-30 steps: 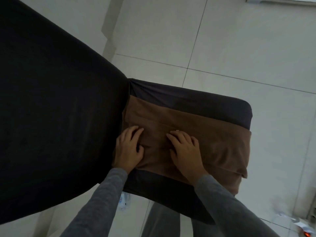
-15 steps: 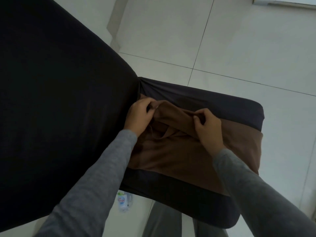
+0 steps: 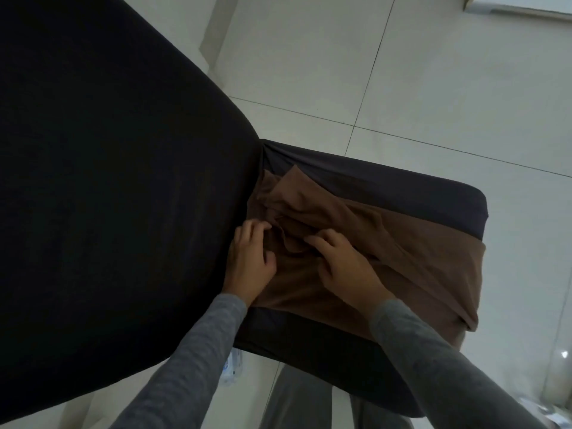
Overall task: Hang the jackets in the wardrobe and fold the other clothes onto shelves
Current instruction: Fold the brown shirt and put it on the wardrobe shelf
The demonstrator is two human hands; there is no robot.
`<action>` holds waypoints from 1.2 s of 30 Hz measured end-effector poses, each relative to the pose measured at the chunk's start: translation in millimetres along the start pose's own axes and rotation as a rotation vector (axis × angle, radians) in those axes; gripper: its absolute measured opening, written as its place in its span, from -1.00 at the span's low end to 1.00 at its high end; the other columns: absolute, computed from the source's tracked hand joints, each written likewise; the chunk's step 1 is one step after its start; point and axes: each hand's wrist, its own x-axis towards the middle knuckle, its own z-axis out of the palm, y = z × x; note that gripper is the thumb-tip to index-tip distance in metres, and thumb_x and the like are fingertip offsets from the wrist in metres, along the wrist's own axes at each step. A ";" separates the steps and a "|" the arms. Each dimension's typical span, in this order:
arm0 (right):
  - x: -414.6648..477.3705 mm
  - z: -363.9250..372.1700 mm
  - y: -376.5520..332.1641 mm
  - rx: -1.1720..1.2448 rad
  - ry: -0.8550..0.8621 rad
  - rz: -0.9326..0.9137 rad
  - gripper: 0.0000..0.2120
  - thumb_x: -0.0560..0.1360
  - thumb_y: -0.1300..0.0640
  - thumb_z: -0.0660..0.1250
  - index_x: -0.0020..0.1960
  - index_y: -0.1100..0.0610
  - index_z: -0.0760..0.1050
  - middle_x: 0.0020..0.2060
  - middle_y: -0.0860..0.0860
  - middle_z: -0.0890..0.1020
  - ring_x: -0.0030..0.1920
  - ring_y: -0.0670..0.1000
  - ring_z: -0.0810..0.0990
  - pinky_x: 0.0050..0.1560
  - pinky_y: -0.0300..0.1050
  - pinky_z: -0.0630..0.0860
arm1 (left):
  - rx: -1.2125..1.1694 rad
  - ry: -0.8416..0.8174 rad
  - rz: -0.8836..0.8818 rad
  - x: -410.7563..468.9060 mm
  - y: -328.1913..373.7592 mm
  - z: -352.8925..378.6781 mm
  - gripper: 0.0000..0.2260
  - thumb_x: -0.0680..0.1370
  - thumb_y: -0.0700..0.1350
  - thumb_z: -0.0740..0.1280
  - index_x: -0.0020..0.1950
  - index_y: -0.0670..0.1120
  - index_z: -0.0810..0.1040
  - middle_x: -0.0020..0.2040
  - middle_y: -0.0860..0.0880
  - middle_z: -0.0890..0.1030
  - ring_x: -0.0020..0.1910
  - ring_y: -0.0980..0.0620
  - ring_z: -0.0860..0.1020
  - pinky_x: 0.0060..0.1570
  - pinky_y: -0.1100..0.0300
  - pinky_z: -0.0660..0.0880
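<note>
A brown garment point(image 3: 402, 252) lies on the dark-covered seat point(image 3: 387, 187) of a chair, its right end hanging over the seat's edge. The left part of the garment is bunched into loose folds near the chair back. My left hand point(image 3: 250, 261) rests on the cloth at the left edge, fingertips bent onto a fold and thumb spread apart. My right hand point(image 3: 340, 264) lies in the middle of the garment, its fingers curled round a raised fold. Both arms wear grey sleeves.
The chair's tall black back point(image 3: 108, 181) fills the left of the view. White floor tiles point(image 3: 433, 72) surround the chair. A plastic bottle point(image 3: 232, 366) stands on the floor under the seat. A pale furniture edge point(image 3: 526, 7) shows at the top right.
The garment lay flat under both hands. Both hands then gripped its far edge near the chair back and drew it toward me; the cloth is now bunched in folds.
</note>
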 end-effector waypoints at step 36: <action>-12.4 8.6 -16.4 -0.037 0.217 0.207 -0.75 0.56 0.00 0.19 -0.19 0.14 0.44 -0.15 0.00 0.46 -0.20 0.02 0.46 -0.31 -0.21 0.31 | -0.212 -0.403 0.108 -16.1 -10.0 -8.7 -0.45 0.38 0.02 0.45 0.33 -0.07 0.41 0.18 0.00 0.50 0.17 0.07 0.44 0.15 0.13 0.42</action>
